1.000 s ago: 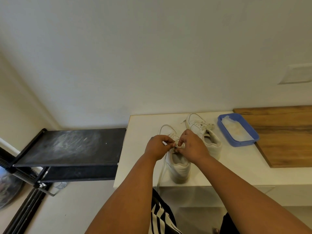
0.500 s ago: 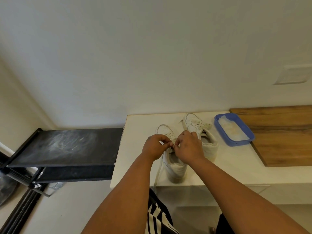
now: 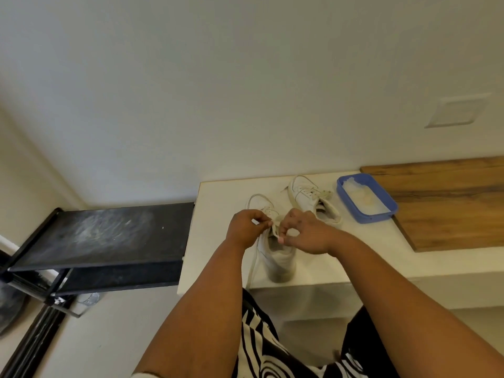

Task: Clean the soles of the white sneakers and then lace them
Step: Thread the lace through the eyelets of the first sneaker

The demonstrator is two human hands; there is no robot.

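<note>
Since a second ago we see the right hand [image 3: 305, 233] drawn slightly back from the left hand [image 3: 245, 227], pulling the lace [image 3: 275, 227] taut over the near sneaker [image 3: 278, 257] on the counter [image 3: 218, 214]: lacing is underway. Both hands pinch the thin, flat cord, though which eyelet is unclear. Smooth and white, the far sneaker [image 3: 311, 197] sits beside a blue plastic tray [image 3: 381, 214].

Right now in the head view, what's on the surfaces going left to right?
Black shelf → near sneaker being laced by both hands → far sneaker → blue tray → wooden board.
</note>
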